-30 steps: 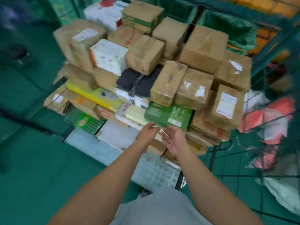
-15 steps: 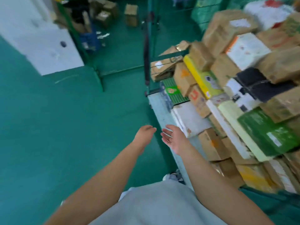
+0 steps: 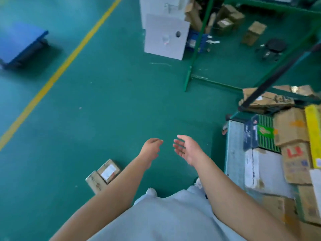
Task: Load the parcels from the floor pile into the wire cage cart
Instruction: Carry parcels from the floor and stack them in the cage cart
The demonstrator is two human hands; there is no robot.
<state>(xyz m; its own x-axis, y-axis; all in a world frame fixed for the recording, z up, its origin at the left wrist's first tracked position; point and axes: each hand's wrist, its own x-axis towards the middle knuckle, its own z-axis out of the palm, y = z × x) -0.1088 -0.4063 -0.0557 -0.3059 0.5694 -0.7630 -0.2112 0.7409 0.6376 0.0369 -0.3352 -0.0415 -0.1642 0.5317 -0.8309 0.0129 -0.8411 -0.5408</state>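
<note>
Both hands empty, fingers loosely spread: left hand (image 3: 150,148), right hand (image 3: 186,148). Floor parcels (image 3: 103,175) looked light, stiff; best gripped by opposite side faces.

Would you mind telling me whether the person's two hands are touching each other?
Apart. The head view shows green floor between the left hand and the right hand.

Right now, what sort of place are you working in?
Most likely a parcel sorting warehouse: a green floor with a yellow lane line, stacked cardboard parcels on the right, and green metal racking.
</note>
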